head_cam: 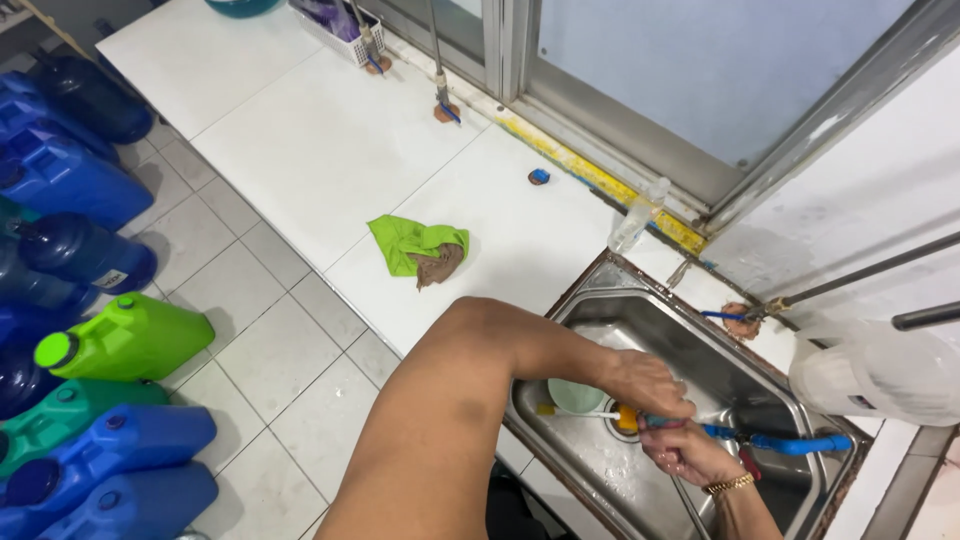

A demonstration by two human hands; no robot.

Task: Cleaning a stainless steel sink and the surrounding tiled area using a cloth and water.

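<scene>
over the steel sink (600, 300), both hands meet at a blue hose (790, 443) lying left to right across the basin. left hand (648, 383) closed on its orange fitting (627, 417); right hand (690, 452) grips the hose just beside, touching.

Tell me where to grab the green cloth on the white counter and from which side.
Pinch the green cloth at its raised, crumpled fold near the middle, coming straight down from above. It lies bunched on the white counter, so its edges are flat against the tile and harder to catch. Probably avoid the brown patch at its lower right.
</scene>
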